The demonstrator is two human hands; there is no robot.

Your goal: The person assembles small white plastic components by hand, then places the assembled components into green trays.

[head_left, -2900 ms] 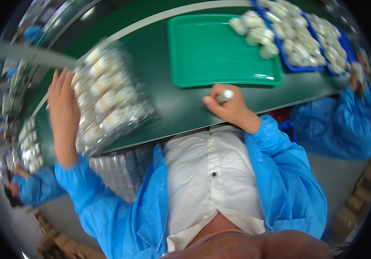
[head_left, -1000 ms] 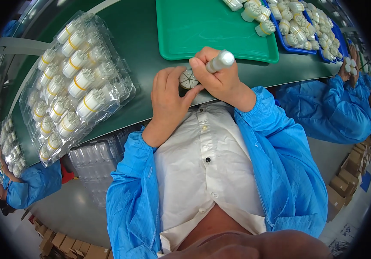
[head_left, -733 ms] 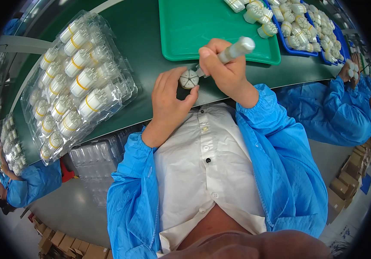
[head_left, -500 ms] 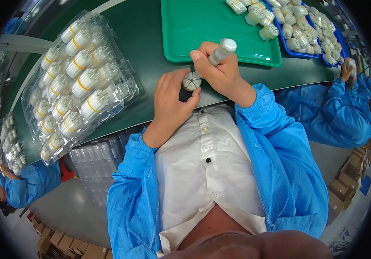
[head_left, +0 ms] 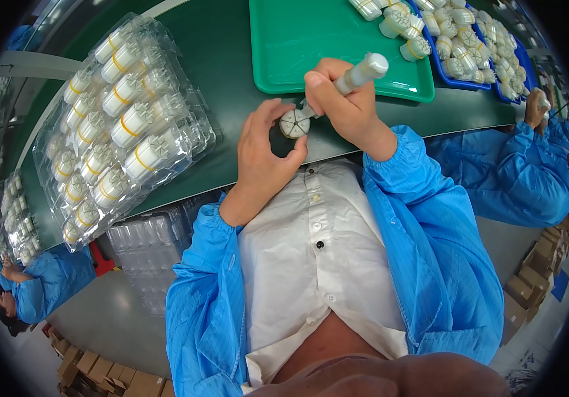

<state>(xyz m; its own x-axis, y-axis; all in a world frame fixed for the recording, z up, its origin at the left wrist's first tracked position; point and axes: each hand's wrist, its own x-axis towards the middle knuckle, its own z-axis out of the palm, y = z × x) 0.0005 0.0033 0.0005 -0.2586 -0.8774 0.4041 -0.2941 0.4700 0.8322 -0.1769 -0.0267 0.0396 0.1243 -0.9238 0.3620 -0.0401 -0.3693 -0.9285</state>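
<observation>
My left hand [head_left: 256, 149] is closed around a small round white part [head_left: 295, 124], its thumb and fingers on either side. The part's top faces up and is split into wedges by dark lines radiating from the middle. In my right hand [head_left: 349, 106] is a thick, pale, pen-like tool [head_left: 366, 70] with a rounded back end, leaning up to the right. Its narrow lower end reaches the right rim of the part; whether it touches cannot be made out. Fingers hide the tool's middle.
To the left, a clear plastic tray [head_left: 198, 126] holds several white cylinders [head_left: 132, 126] with yellow bands. A green tray [head_left: 311, 40] lies beyond my hands, with white parts [head_left: 395, 23] at its right. Blue trays [head_left: 467, 85] of similar parts stand farther right. Co-workers in blue sit both sides.
My right hand has shifted slightly right and the tool leans farther to the right, showing its lower end beside the part. My left hand has stayed almost in place.
</observation>
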